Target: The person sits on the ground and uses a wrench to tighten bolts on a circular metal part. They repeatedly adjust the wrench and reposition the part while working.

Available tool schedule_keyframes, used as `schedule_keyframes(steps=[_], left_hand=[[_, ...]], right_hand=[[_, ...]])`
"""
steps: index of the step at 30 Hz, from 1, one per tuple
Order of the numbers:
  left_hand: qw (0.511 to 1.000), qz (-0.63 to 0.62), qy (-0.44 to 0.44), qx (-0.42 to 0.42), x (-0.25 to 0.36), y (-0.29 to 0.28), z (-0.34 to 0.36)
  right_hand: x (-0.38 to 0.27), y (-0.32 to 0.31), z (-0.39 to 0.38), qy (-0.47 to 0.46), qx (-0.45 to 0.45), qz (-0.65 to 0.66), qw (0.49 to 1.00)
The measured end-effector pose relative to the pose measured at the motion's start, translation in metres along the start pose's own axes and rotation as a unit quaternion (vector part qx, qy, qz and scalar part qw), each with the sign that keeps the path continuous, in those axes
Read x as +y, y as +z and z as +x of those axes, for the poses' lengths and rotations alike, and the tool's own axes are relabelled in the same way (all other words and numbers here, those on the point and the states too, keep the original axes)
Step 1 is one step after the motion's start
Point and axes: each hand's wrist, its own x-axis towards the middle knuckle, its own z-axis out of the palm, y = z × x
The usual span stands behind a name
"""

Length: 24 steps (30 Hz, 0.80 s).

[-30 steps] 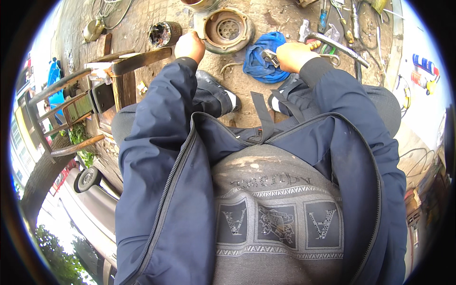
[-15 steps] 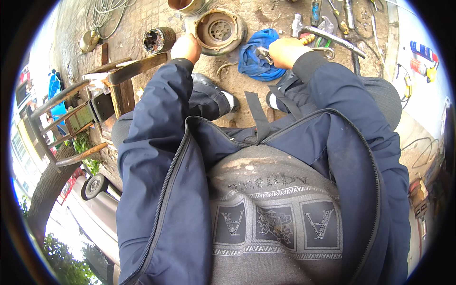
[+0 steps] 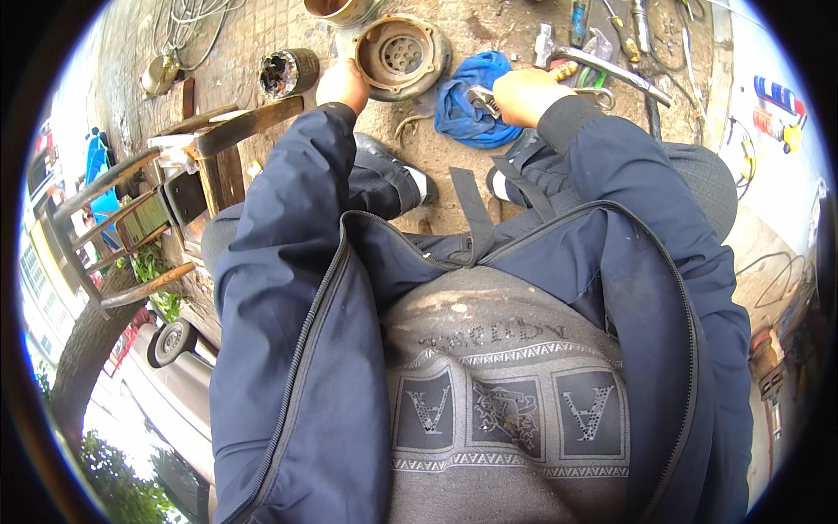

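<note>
My left hand (image 3: 343, 85) is closed on the left side of a round, rusty metal housing (image 3: 428, 77), which rests on the ground with its open face up. Holes pierce its inner plate, and bolt lugs stand around the rim. My fingertips are partly hidden behind its edge. In my right hand (image 3: 528, 96) is a metal wrench (image 3: 602, 94); its jaw end sticks out on the left over a crumpled blue cloth (image 3: 476, 74), its ring end on the right. Wrench and housing are apart.
Beyond the wrench lie a hammer (image 3: 544, 44), a curved metal bar (image 3: 624, 77) and a blue-handled tool (image 3: 578, 22). A motor stator (image 3: 288, 72) and a wooden chair (image 3: 253, 122) on its side are at left. A rusty round can (image 3: 336, 9) sits farther off.
The view has shifted very slightly, moving the housing and cloth a little left in the picture. Both hands keep their holds.
</note>
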Motion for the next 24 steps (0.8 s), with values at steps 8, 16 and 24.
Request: schedule_keyframes(steps=[8, 16, 24], left_hand=[[0.983, 0.026, 0.184, -0.002, -0.010, -0.016, -0.006], [0.989, 0.075, 0.127, -0.020, 0.004, -0.029, -0.013], [0.987, 0.077, 0.115, -0.080, 0.002, -0.021, 0.011]], right_hand=[[0.000, -0.001, 0.000, 0.000, -0.005, -0.016, 1.000], [-0.001, 0.000, 0.005, 0.011, -0.020, -0.035, 0.999], [0.002, 0.004, 0.007, 0.000, -0.023, -0.059, 0.998]])
